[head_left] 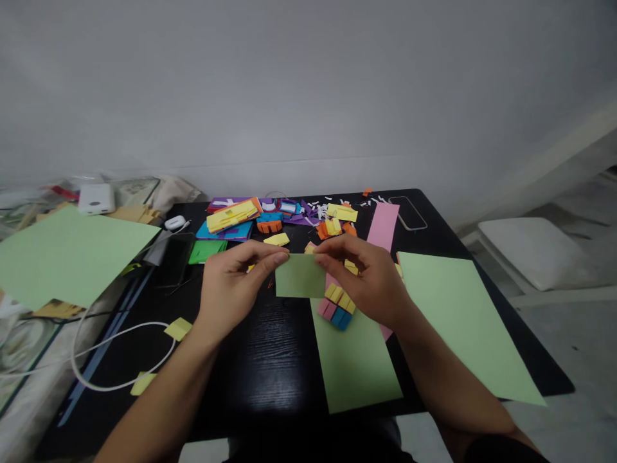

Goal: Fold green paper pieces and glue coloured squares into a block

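A small green paper piece hangs between my two hands, pinched along its top edge. My left hand grips its upper left corner between thumb and fingers. At the upper right corner, my right hand has its thumb and fingertips closed on the same paper. Below and beside my right hand is a folded paper block with yellow, pink and blue parts. It rests near the top of a long green sheet. Part of a pink strip shows beyond my right hand.
Larger green sheets lie at the right and far left. Folded yellow papers and purple scraps sit at the table's back. A phone is at the back right. A white cable loops at the left.
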Motion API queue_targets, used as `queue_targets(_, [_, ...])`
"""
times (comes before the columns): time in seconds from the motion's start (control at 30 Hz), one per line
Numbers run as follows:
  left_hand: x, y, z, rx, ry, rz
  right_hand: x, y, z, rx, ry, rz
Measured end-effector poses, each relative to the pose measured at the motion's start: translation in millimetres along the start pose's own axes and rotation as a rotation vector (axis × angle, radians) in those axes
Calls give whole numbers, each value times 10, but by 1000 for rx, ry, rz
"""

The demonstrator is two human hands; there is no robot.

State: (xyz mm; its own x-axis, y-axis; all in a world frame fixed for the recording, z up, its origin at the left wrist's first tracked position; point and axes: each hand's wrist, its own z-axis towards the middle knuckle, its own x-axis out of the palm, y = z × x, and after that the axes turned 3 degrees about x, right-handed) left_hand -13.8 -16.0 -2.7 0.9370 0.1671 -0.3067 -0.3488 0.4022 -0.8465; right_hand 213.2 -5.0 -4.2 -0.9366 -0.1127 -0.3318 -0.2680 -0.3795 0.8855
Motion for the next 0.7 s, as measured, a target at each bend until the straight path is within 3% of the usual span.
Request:
queue_targets(0.13, [14,22,36,-135,-79,-105,-75,-1,-24,-119,202,30])
queue_targets(0.23, [19,64,84,-226,-40,-255,-117,5,-25,-256,311,-127])
queue_targets(0.37, [32,108,111,-269,38,-354,-98,-18,-6,-345,255,-152])
queue_targets(0.5, [54,89,105,-222,55,-349,-70,-22,6,-325,206,-59])
queue_targets(0.7, [14,56,67,84,143,-274,-16,13,21,-208,5,76])
